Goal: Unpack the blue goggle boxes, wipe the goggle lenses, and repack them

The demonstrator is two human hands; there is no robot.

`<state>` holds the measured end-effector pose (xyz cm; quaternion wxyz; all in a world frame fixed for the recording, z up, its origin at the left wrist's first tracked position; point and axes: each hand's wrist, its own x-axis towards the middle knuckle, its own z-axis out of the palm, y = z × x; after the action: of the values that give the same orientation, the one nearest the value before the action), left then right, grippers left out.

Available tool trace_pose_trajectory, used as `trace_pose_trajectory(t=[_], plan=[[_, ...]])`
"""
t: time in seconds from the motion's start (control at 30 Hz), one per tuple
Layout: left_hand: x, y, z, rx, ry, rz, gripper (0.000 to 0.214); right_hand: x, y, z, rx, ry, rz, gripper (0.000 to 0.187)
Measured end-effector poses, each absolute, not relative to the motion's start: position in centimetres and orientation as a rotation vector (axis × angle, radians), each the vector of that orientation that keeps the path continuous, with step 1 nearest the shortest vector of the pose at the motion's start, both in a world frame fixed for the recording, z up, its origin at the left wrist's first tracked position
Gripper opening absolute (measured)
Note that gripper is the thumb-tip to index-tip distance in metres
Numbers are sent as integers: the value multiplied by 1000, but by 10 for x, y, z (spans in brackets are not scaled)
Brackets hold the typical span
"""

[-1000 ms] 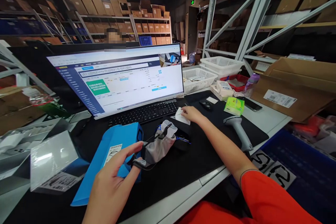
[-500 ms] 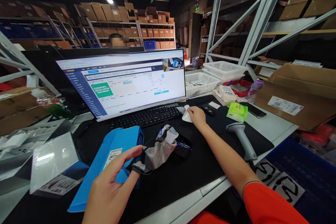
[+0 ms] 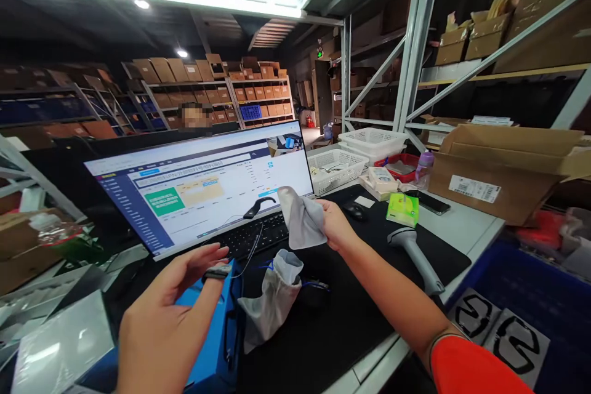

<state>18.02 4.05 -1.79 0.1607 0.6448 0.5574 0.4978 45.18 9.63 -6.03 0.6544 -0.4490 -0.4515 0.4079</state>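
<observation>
My left hand (image 3: 170,314) is closed around one end of a thin-wired black headset (image 3: 259,204); its other earpiece stands out in front of the keyboard. My right hand (image 3: 336,225) pinches a grey cloth (image 3: 302,221), lifted above the mat and hanging loosely. A soft grey pouch (image 3: 276,298) lies on the black mat between my hands, its contents hidden. Partly behind my left hand is a blue box (image 3: 217,345). Blue-edged black items (image 3: 316,285), not clear enough to name, lie right of the pouch.
Behind my hands stand a keyboard (image 3: 272,229) and a monitor (image 3: 207,188). To the right lie a mouse (image 3: 355,212), a grey barcode scanner (image 3: 418,258) and a green tissue pack (image 3: 401,209). White baskets (image 3: 341,175) and a large carton (image 3: 498,166) border the desk.
My right hand has raised the cloth off the mat and moved it left, where it hangs open. My left hand has shifted left with the headset, apart from the pouch. The view has tilted up.
</observation>
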Motion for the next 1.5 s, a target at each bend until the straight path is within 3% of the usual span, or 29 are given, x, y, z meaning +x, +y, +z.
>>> trace_pose_trajectory(t=[0.13, 0.27, 0.43, 0.5, 0.73, 0.93, 1.13, 1.23, 1.4, 1.5], plan=[[196, 45, -26, 1820, 1647, 1463, 34, 443, 104, -54, -1056, -1065, 959, 12], [203, 57, -46, 1715, 1464, 1459, 34, 414, 105, -54, -1035, -1092, 1097, 26], [207, 74, -66, 1428, 1150, 1548, 35, 379, 88, -53, -750, -1040, 1433, 57], [207, 75, -69, 1389, 1188, 1593, 34, 375, 80, -53, -656, -1071, 1504, 58], [207, 66, -66, 1266, 1265, 1677, 38, 386, 82, -58, -868, -1410, 1290, 34], [198, 71, -68, 1380, 1315, 1579, 39, 427, 95, -43, -991, -1008, 1213, 29], [198, 62, -61, 1611, 1314, 1749, 28, 447, 83, -22, -641, -667, 1137, 19], [202, 55, -56, 1598, 1302, 1763, 27, 436, 70, -22, -597, -757, 1098, 25], [209, 52, -58, 1629, 1264, 1669, 32, 394, 41, -37, -523, -1096, 1447, 42], [212, 51, -65, 1644, 1258, 1630, 36, 377, 33, -43, -398, -1334, 1476, 45]])
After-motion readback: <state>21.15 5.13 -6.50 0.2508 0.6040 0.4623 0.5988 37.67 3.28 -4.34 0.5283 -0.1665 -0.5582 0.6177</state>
